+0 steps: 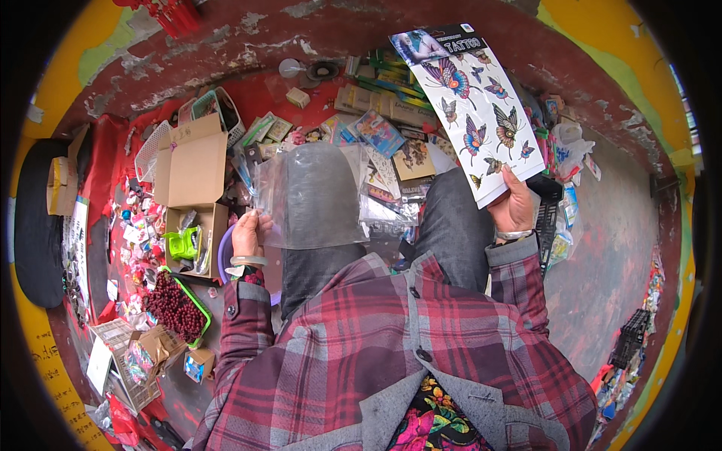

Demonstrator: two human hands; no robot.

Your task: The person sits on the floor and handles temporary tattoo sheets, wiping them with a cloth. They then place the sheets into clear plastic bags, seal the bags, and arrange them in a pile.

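Note:
My left hand (250, 234) pinches the edge of a clear plastic bag (320, 199), which lies flat over my left knee. The bag looks flat, and dark trousers show through it. In my right hand (514, 204) is a sheet of temporary tattoos (474, 113), gripped at its lower right corner and held upright beyond my right knee. Colourful butterflies are printed on its white face, with a dark header strip along the top. The sheet and the bag are apart. Below the bag, part of a purple rim (226, 252) shows beside my left hand.
An opened cardboard box (192, 169) with a bright green item (183, 242) stands at left. Dark red beads (177, 307) fill a green tray nearby. Packaged goods (380, 134) are heaped ahead, partly behind the bag. A black crate (547, 218) sits beyond my right wrist.

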